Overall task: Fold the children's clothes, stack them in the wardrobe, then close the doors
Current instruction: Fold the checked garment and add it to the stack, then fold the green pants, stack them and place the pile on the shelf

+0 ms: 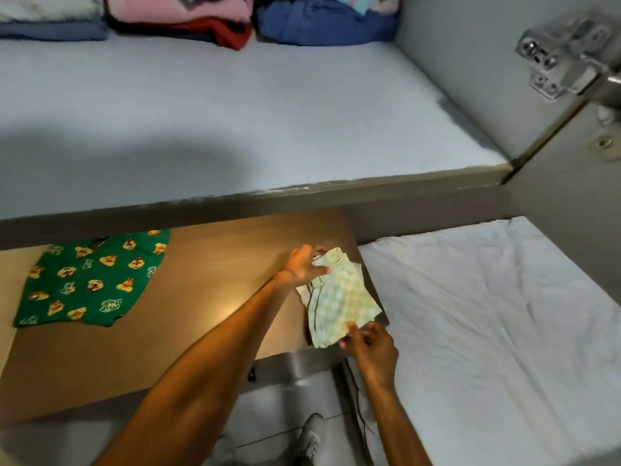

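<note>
Fabric first: we have a small pale-green checked garment (339, 299) lifted off the brown counter (215, 264), pinched at both ends so it hangs flat enough to fold. Our left hand (304, 265) has its grip closed on the top edge, our right hand (368, 344) has thumb and fingers clamped on the bottom corner. Over to the left, green cartoon-print shorts (90, 280) lie spread on the counter, probably waiting their turn. Above, the wardrobe shelf (235, 129) carries folded stacks (181, 18) at the back, its front bare for more; the door hinge (564, 58) shows the door is open.
</note>
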